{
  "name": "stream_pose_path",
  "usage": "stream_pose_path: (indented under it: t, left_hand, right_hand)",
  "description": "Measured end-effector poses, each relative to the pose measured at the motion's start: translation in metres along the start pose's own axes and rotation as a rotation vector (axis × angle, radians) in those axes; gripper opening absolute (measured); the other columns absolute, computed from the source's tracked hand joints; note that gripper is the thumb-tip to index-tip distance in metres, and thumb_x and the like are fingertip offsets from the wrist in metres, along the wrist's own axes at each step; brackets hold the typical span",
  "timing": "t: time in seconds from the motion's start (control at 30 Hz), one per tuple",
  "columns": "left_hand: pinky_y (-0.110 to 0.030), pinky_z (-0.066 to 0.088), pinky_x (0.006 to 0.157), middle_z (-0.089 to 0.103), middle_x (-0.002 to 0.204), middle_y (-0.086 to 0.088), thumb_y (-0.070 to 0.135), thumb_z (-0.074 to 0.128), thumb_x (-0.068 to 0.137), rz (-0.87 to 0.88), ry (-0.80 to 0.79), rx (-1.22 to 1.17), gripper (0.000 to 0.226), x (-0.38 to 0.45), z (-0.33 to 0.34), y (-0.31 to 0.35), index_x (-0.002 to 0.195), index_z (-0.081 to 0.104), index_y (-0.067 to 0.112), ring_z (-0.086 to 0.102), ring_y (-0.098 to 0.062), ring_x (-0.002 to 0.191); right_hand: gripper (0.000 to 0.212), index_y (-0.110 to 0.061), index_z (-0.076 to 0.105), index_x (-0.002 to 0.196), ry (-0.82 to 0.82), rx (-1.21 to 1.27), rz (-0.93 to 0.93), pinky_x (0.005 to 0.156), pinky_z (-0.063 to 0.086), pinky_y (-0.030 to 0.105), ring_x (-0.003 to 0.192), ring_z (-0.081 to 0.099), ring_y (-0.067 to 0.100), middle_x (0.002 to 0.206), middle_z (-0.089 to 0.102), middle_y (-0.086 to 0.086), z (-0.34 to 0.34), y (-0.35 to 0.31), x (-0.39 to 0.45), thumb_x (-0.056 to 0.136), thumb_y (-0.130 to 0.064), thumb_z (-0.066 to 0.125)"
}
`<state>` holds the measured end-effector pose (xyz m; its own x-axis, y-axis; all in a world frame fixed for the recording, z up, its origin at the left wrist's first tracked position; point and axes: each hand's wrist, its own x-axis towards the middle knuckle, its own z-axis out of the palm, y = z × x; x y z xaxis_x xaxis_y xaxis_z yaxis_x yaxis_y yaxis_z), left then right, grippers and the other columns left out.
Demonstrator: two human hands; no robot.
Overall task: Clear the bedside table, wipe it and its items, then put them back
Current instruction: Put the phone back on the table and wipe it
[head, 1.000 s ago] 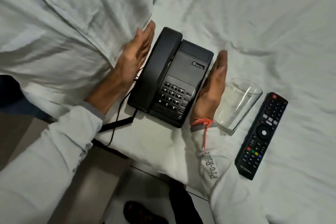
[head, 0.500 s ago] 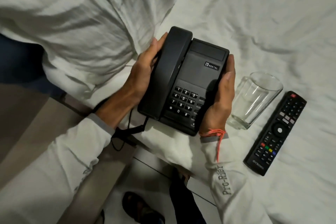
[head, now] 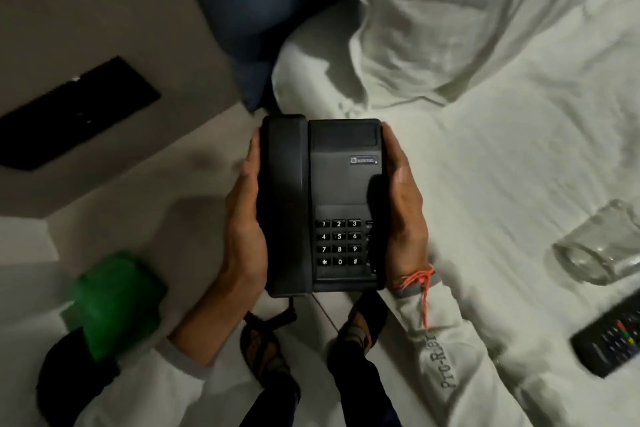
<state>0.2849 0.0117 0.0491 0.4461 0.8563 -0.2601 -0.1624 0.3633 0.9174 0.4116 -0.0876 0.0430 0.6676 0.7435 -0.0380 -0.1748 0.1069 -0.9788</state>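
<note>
1. A bed (head: 502, 156) covered in rumpled white sheets is seen filling the right half of the view, with a bunched white duvet (head: 450, 21) lying at its top.
2. A pale floor (head: 166, 191) is seen on the left, with a flat black panel (head: 76, 114) set beside it; what the panel is cannot be told.
3. A black desk telephone (head: 322, 204) is held in the air at the centre, over the bed's edge and the floor, with its handset seated on the left side and the keypad facing up.
4. The left hand (head: 244, 229) is pressed against the handset side, the thumb laid along the edge and the fingers wrapped underneath out of sight.
5. The right hand (head: 403, 215) is clamped on the opposite side in the same way; an orange thread is tied at its wrist.
6. A blurred green object (head: 114, 302) is seen on the floor at lower left.
7. A clear drinking glass (head: 602, 250) is lying on its side on the sheet, well apart from the telephone.
8. A black remote control (head: 613, 340) is lying on the sheet just below the glass.
9. A dark cord (head: 284, 315) is seen hanging from the telephone's near end, above two sandalled feet.
</note>
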Motion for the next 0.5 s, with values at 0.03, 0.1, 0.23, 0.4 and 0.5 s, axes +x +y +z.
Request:
stream_pose_path:
  t: [0.03, 0.1, 0.23, 0.4, 0.5]
  left_hand:
    - [-0.014, 0.033, 0.118, 0.036, 0.166, 0.009, 0.031, 0.018, 0.112, -0.01, 0.071, -0.009, 0.052, -0.003, -0.017, -0.003, 0.16, 0.031, 0.017, 0.037, 0.006, 0.147]
    - [-0.023, 0.026, 0.124, 0.034, 0.167, 0.01, 0.037, 0.022, 0.11, -0.006, 0.155, -0.023, 0.054, -0.006, -0.041, -0.002, 0.16, 0.03, 0.019, 0.034, 0.002, 0.15]
    - [-0.037, 0.018, 0.132, 0.032, 0.168, 0.006, 0.044, 0.028, 0.102, 0.039, 0.341, -0.062, 0.065, 0.009, -0.081, -0.016, 0.161, 0.028, 0.017, 0.03, -0.006, 0.154]
    - [-0.054, 0.014, 0.131, 0.032, 0.169, -0.001, 0.05, 0.036, 0.1, 0.012, 0.406, -0.229, 0.066, 0.042, -0.106, -0.052, 0.16, 0.03, 0.023, 0.025, -0.02, 0.158]
    - [-0.049, 0.015, 0.132, 0.034, 0.168, 0.0, 0.051, 0.037, 0.099, 0.018, 0.492, -0.178, 0.069, 0.065, -0.111, -0.08, 0.159, 0.033, 0.017, 0.028, -0.015, 0.157]
  right_hand:
    - [0.05, -0.001, 0.029, 0.154, -0.057, -0.031, 0.049, 0.11, 0.036, 0.011, 0.144, 0.04, 0.003, 0.159, 0.04, 0.003, 0.015, 0.005, 0.005, 0.106, -0.017, 0.026]
    - [0.05, -0.001, 0.031, 0.153, -0.151, -0.076, 0.109, 0.11, 0.036, 0.01, 0.142, 0.042, 0.0, 0.156, 0.044, -0.003, 0.04, 0.015, 0.016, 0.106, -0.017, 0.028]
    - [0.053, -0.007, 0.032, 0.154, -0.317, -0.108, 0.187, 0.121, 0.033, 0.031, 0.146, 0.041, 0.013, 0.157, 0.044, 0.004, 0.079, 0.044, 0.042, 0.104, -0.025, 0.033]
    - [0.053, -0.003, 0.033, 0.153, -0.445, -0.256, 0.183, 0.108, 0.038, 0.009, 0.135, 0.047, -0.006, 0.152, 0.045, 0.0, 0.096, 0.095, 0.081, 0.103, -0.021, 0.033]
    - [0.052, -0.004, 0.031, 0.153, -0.477, -0.243, 0.216, 0.108, 0.039, 0.009, 0.132, 0.049, -0.009, 0.154, 0.042, 0.002, 0.093, 0.128, 0.103, 0.103, -0.018, 0.034]
